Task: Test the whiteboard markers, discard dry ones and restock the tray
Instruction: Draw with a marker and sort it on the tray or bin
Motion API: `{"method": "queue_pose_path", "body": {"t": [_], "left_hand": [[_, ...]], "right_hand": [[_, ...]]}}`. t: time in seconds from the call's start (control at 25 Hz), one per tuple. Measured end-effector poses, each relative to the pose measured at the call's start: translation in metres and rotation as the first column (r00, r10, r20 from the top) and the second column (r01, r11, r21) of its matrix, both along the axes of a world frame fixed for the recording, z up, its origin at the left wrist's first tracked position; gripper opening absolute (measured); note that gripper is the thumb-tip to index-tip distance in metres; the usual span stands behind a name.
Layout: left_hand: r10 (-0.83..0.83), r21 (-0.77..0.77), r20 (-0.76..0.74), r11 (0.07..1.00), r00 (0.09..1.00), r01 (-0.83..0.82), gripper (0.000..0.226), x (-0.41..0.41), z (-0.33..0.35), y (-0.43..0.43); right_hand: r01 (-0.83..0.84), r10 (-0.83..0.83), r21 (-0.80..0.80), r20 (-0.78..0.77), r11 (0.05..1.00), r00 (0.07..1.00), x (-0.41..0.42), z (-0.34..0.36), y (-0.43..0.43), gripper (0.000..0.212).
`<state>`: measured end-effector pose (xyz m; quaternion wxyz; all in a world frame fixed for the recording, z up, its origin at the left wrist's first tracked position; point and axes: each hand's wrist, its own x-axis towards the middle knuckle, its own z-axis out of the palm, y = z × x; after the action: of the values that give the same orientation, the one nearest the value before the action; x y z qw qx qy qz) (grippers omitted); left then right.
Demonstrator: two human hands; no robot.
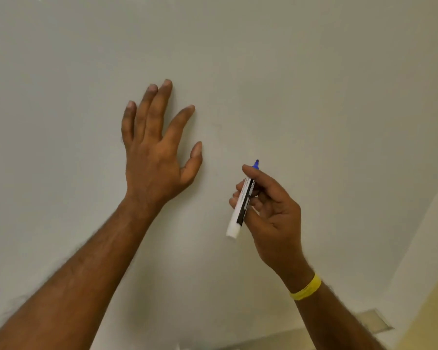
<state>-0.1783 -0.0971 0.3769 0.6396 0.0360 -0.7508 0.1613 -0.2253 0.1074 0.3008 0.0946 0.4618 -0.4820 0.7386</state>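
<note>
At the whiteboard, two bare hands are raised before its pale surface, well apart from each other.

Left hand: wide open, palm toward the board and holding nothing. The fingers are straight and fanned, with the thumb out to the side. The fingertips lie at the surface; whether the palm presses on it I cannot tell.

Right hand: lower and to the right, closed round the marker. Thumb and forefinger pinch the barrel near its upper end, and the other fingers curl behind it.

Marker: white barrel with a black label, uncapped. The blue tip points up toward the board, just above the forefinger, and the butt end slants down and left, clear of the hand. Whether the tip meets the board I cannot tell.

Wristband: yellow, on the right wrist.

Lower right: a grey piece at the board's edge, too unclear to identify, beside a yellow wall.
</note>
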Motion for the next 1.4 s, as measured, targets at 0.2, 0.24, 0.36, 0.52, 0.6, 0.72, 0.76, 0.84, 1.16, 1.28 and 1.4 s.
{"method": "queue_pose_path", "body": {"t": [0.2, 0.24, 0.36, 0.52, 0.6, 0.72, 0.76, 0.84, 1.16, 1.28, 1.4], "left_hand": [[0.062, -0.016, -0.045, 0.998, 0.997, -0.062, 0.055, -0.008, 0.002, 0.004], [0.070, -0.019, -0.049, 0.997, 0.996, -0.071, 0.056, -0.008, 0.001, 0.002], [0.073, -0.026, -0.048, 0.997, 0.996, -0.074, 0.060, -0.009, 0.002, -0.001], [0.063, -0.023, -0.051, 0.998, 0.997, -0.065, 0.059, -0.009, 0.000, 0.001], [0.064, -0.018, -0.054, 0.998, 0.996, -0.065, 0.059, -0.008, -0.001, 0.002], [0.059, -0.023, -0.069, 0.998, 0.996, -0.061, 0.058, -0.008, 0.000, 0.002], [0.055, -0.021, -0.072, 0.998, 0.996, -0.057, 0.058, -0.008, 0.000, 0.002], [0.054, -0.018, -0.075, 0.998, 0.996, -0.055, 0.057, -0.008, -0.001, 0.002], [0.043, -0.017, -0.079, 0.999, 0.996, -0.045, 0.056, -0.008, -0.004, 0.001], [0.038, -0.014, -0.078, 0.999, 0.996, -0.039, 0.056, -0.009, -0.005, 0.000], [0.036, -0.014, -0.080, 0.999, 0.996, -0.038, 0.056, -0.009, -0.005, -0.001]], "right_hand": [[0.059, -0.069, -0.160, -0.060, 0.985, 0.996, -0.011, 0.040, -0.021, 0.018], [0.079, -0.091, -0.156, -0.070, 0.985, 0.993, -0.015, 0.046, -0.025, 0.020], [0.151, -0.167, -0.149, -0.106, 0.977, 0.980, -0.024, 0.067, -0.034, 0.014], [0.268, -0.299, -0.175, -0.186, 0.947, 0.936, -0.038, 0.092, -0.042, 0.021], [0.267, -0.297, -0.172, -0.184, 0.948, 0.937, -0.042, 0.094, -0.045, 0.022], [0.261, -0.285, -0.128, -0.230, 0.957, 0.931, -0.042, 0.082, -0.045, 0.023], [0.252, -0.276, -0.137, -0.201, 0.958, 0.940, -0.043, 0.077, -0.044, 0.022], [0.240, -0.266, -0.151, -0.178, 0.959, 0.948, -0.044, 0.069, -0.042, 0.021], [0.321, -0.329, -0.075, -0.266, 0.944, 0.906, -0.042, 0.038, -0.032, 0.021], [0.302, -0.311, -0.078, -0.174, 0.950, 0.934, -0.042, 0.027, -0.027, 0.023], [0.347, -0.336, -0.001, -0.258, 0.938, 0.906, -0.038, 0.009, -0.023, 0.020]]}}
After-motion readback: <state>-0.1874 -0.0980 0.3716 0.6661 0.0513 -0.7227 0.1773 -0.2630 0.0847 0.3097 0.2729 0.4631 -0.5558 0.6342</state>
